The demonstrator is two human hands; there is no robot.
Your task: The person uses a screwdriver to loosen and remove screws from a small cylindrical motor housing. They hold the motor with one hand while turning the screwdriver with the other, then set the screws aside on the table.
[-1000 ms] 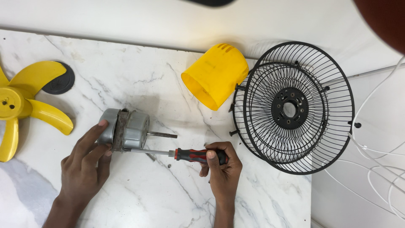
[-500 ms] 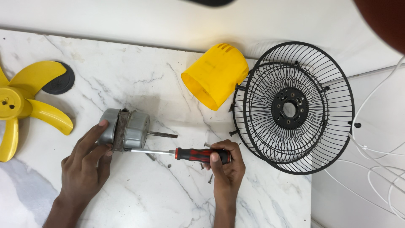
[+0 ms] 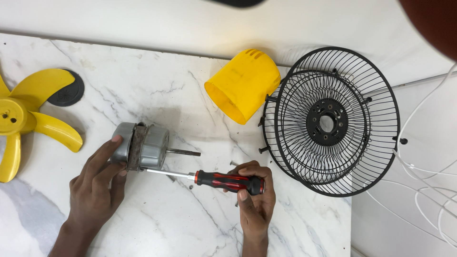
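Observation:
A grey metal fan motor point(image 3: 147, 145) lies on its side on the marble table point(image 3: 143, 85), its shaft pointing right. My left hand point(image 3: 97, 183) steadies the motor's left end with fingers on its casing. My right hand point(image 3: 254, 200) grips the red and black handle of a screwdriver point(image 3: 228, 182). The screwdriver's metal shank reaches left to the lower edge of the motor's rusty middle band.
A yellow fan blade point(image 3: 26, 121) and a black disc point(image 3: 66, 90) lie at the left. A yellow motor cover point(image 3: 243, 85) and two stacked black wire fan guards point(image 3: 331, 121) sit at the right. White cables point(image 3: 428, 176) trail past the table's right edge. Small screws lie near the screwdriver.
The screwdriver and my right hand have shifted slightly right and the grip has turned on the handle. My left hand keeps holding the motor in place.

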